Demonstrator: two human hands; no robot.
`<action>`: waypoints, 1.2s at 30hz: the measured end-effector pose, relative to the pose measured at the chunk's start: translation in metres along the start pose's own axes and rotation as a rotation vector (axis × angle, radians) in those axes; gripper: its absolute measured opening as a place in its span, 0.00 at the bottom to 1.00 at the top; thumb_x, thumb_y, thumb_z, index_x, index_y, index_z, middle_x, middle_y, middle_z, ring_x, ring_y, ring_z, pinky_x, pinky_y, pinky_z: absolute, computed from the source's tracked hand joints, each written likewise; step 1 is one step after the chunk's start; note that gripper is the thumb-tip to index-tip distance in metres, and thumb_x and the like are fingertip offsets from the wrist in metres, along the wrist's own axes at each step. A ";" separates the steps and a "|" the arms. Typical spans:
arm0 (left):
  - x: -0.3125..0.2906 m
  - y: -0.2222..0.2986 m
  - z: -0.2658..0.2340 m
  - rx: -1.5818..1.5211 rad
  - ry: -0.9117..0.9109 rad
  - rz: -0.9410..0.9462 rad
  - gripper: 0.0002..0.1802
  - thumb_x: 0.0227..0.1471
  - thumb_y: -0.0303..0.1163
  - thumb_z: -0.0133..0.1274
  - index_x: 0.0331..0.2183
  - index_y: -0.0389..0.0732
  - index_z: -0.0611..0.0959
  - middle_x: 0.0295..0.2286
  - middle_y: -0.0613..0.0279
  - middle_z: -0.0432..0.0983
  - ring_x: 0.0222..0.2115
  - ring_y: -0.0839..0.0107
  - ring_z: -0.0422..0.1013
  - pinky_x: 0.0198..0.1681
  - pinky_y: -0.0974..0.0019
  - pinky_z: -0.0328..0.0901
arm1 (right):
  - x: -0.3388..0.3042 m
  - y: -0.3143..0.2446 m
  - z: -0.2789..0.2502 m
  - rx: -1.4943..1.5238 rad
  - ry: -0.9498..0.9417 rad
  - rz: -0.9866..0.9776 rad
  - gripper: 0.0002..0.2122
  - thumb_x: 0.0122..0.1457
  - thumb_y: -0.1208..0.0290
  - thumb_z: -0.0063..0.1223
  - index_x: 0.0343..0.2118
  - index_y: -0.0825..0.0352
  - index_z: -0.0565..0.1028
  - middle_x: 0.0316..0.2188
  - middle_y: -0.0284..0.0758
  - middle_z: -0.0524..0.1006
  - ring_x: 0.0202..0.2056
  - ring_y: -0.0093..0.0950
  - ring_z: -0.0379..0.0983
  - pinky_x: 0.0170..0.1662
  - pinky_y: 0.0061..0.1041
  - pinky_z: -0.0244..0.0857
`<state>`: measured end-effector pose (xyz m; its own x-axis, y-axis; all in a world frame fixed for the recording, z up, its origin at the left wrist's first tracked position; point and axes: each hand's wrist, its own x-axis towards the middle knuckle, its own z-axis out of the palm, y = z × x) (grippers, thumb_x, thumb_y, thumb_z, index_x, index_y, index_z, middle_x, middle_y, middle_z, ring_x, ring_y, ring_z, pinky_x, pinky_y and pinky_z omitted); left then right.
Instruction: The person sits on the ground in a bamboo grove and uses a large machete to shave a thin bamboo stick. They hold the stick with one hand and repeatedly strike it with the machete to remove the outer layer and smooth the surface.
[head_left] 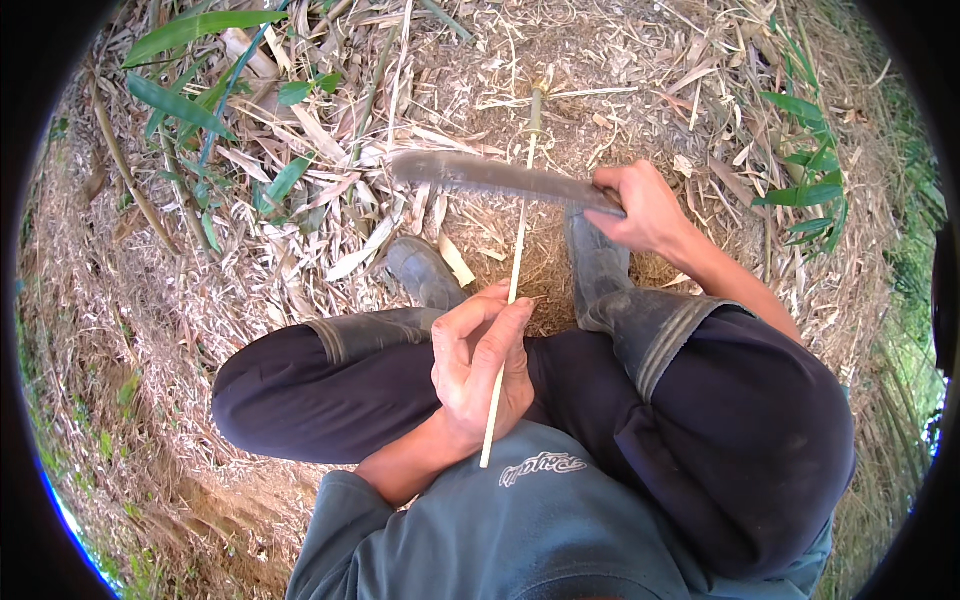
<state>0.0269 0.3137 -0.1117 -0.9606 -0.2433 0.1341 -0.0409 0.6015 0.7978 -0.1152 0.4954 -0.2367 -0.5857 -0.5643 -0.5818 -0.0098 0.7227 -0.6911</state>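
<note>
Whittling a thin bamboo stick with a long knife
Left hand (pixel 480 365) fingers pinch the pale stick (pixel 510 300) near its lower end; it runs toward 12 o'clock under the blade (pixel 490 175), gripped at 2 o'clock by the closed right hand (pixel 640 205). Shavings litter the ground (pixel 150 330); the far end looks unpeeled, so trimming seems partway done

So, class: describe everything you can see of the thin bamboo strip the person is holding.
The bamboo strip is a long, thin, pale yellow sliver, straight and smooth-looking. It runs from near the person's chest away over the straw-covered ground. The left hand pinches it near its lower end. The dark blade of the big knife, gripped by the right hand, lies across its upper part.
</note>
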 end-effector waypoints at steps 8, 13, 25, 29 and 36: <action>-0.007 0.001 0.001 -0.026 -0.031 -0.057 0.15 0.49 0.08 0.59 0.40 0.30 0.85 0.40 0.50 0.70 0.40 0.57 0.77 0.38 0.70 0.73 | -0.007 -0.011 -0.011 0.064 -0.103 -0.292 0.11 0.40 0.67 0.60 0.25 0.69 0.78 0.17 0.44 0.75 0.22 0.47 0.75 0.30 0.41 0.69; -0.010 -0.002 0.006 -0.075 0.035 -0.084 0.13 0.50 0.11 0.59 0.40 0.30 0.86 0.39 0.50 0.71 0.40 0.55 0.77 0.40 0.67 0.74 | -0.001 -0.003 -0.010 0.022 -0.060 -0.254 0.12 0.41 0.66 0.61 0.27 0.69 0.80 0.18 0.46 0.76 0.23 0.47 0.76 0.31 0.40 0.71; 0.002 0.008 -0.001 0.004 -0.070 -0.094 0.08 0.60 0.21 0.56 0.40 0.31 0.85 0.36 0.49 0.74 0.38 0.55 0.78 0.41 0.62 0.75 | 0.008 0.016 0.019 0.064 -0.006 -0.370 0.13 0.45 0.66 0.58 0.33 0.66 0.84 0.17 0.41 0.78 0.18 0.34 0.76 0.28 0.34 0.73; 0.006 0.000 0.000 0.020 -0.063 -0.069 0.09 0.61 0.25 0.56 0.40 0.32 0.85 0.36 0.48 0.75 0.38 0.56 0.78 0.42 0.60 0.74 | 0.035 0.020 0.021 0.081 -0.042 0.091 0.12 0.46 0.63 0.60 0.29 0.67 0.82 0.16 0.42 0.78 0.18 0.36 0.75 0.27 0.34 0.73; 0.013 -0.001 -0.004 0.026 -0.072 -0.062 0.09 0.62 0.26 0.56 0.41 0.31 0.85 0.36 0.49 0.75 0.38 0.56 0.77 0.42 0.59 0.74 | 0.022 0.002 0.006 -0.027 0.007 -0.216 0.13 0.46 0.63 0.62 0.31 0.67 0.82 0.21 0.45 0.79 0.23 0.40 0.79 0.35 0.40 0.76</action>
<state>0.0158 0.3075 -0.1084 -0.9732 -0.2260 0.0420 -0.1069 0.6068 0.7876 -0.1228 0.4820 -0.2533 -0.5736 -0.7042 -0.4184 -0.1575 0.5961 -0.7873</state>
